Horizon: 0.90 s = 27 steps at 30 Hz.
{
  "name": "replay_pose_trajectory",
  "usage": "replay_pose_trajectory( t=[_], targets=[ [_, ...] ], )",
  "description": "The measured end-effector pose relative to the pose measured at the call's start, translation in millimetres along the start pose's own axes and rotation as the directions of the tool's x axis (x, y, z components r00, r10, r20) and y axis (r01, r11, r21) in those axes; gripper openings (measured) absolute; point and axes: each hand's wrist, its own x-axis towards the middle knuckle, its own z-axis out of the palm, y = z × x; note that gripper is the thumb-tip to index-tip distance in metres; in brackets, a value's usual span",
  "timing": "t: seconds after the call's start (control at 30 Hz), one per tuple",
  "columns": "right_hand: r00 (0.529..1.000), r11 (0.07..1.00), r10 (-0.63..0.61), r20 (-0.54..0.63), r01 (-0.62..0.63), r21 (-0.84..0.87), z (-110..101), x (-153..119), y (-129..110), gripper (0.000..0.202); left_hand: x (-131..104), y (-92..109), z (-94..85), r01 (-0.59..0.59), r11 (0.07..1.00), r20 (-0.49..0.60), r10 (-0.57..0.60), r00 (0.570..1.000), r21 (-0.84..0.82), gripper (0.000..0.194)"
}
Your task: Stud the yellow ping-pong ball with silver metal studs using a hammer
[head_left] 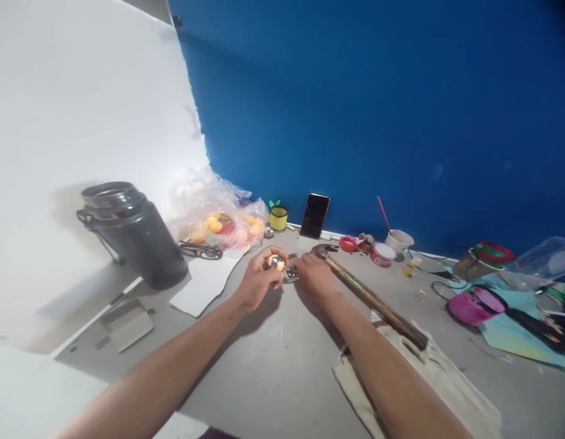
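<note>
My left hand [260, 279] is closed around a small ball [275, 263], part orange-yellow and part shiny silver, held between thumb and fingers. Just to its right, my right hand [315, 275] has its fingers bent down at a small shiny silver piece [290, 273] low over the grey table [273, 372]. My right fingertips are partly hidden, so their grip on that piece is hard to make out. A hammer [373, 299] with a wooden handle lies right of my right hand, its head just behind the fingers.
A dark flask [140, 238], glasses [200, 250] and a plastic bag of orange balls [227, 225] stand left. Behind are a yellow pot [278, 218] and a phone [315, 216]. Right are a paint cup [398, 241], a beige cloth [451, 384] and a pink item [476, 305].
</note>
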Motion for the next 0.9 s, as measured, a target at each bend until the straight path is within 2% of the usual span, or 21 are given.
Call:
replay_pose_trajectory(
  t=[0.13, 0.23, 0.3, 0.37, 0.43, 0.47, 0.53, 0.67, 0.73, 0.83, 0.9],
  targets=[
    [0.993, 0.988, 0.081, -0.086, -0.068, 0.138, 4, 1, 4, 0.019, 2, -1, -0.9, -0.007, 1.0, -0.041, 0.008, 0.999, 0.011, 0.03],
    [0.966, 0.909, 0.187, -0.178, -0.101, 0.404, 1, 1, 4, 0.015, 4, -2, -2.3, 0.006, 0.998, -0.088, -0.001, 0.996, 0.061, 0.029],
    [0.951, 0.768, 0.25, -0.181, -0.08, 0.636, -3, 1, 0, 0.013, 5, -3, -3.5, 0.036, 0.992, -0.115, -0.023, 0.993, 0.117, 0.024],
    [0.956, 0.566, 0.261, -0.134, -0.039, 0.824, -10, 1, -6, 0.013, 6, -3, -4.8, 0.053, 0.983, -0.142, -0.028, 0.989, 0.177, 0.02],
    [0.966, 0.404, 0.239, -0.098, -0.008, 0.915, -17, 0, -13, 0.015, 7, -3, -5.8, 0.067, 0.968, -0.166, -0.027, 0.986, 0.242, 0.024],
    [0.968, 0.365, 0.232, -0.098, 0.007, 0.931, -20, 0, -17, 0.016, 8, -3, -6.3, 0.077, 0.961, -0.172, -0.031, 0.985, 0.264, 0.025],
    [0.962, 0.364, 0.237, -0.134, 0.04, 0.93, -25, -2, -22, 0.016, 9, -3, -6.8, 0.096, 0.956, -0.165, -0.051, 0.985, 0.276, 0.027],
    [0.939, 0.451, 0.27, -0.215, 0.074, 0.89, -30, -4, -27, 0.014, 9, -1, -6.4, 0.112, 0.957, -0.16, -0.071, 0.985, 0.268, 0.025],
    [0.937, 0.457, 0.274, -0.219, 0.073, 0.886, -31, -4, -27, 0.015, 9, 0, -5.9, 0.124, 0.956, -0.164, -0.082, 0.983, 0.266, 0.024],
    [0.95, 0.396, 0.264, -0.166, 0.05, 0.917, -32, -5, -28, 0.017, 8, 1, -5.3, 0.127, 0.959, -0.164, -0.087, 0.983, 0.254, 0.024],
    [0.952, 0.326, 0.285, -0.111, 0.012, 0.945, -34, -5, -28, 0.017, 7, 1, -5.2, 0.108, 0.943, -0.184, -0.051, 0.982, 0.315, 0.023]
  ],
)
